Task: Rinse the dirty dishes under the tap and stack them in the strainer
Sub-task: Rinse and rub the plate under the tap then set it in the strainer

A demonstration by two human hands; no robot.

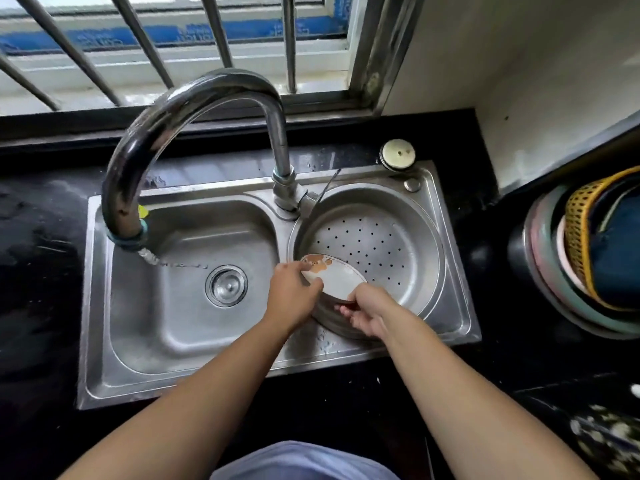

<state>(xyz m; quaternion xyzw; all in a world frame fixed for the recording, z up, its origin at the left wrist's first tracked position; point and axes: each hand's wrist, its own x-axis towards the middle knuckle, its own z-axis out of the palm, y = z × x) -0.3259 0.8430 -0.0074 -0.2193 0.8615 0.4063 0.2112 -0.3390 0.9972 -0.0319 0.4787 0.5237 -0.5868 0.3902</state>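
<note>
A small white dish [341, 280] with an orange-brown pattern on its far rim tilts over the near-left edge of the round steel strainer [408, 271] in the right basin. My left hand [292, 296] grips the dish's left rim. My right hand [367, 311] holds its near rim from below. The curved tap [166, 133] ends over the left basin [145, 306], and water runs from its spout [130, 237]. Apart from the dish, the perforated strainer holds nothing that I can see.
Black countertop [38, 271] surrounds the steel double sink. At the right edge a stack of bowls and a yellow mesh basket [578, 244] lean on their sides. A round cap [398, 154] sits behind the strainer. The window with bars [221, 32] is behind the tap.
</note>
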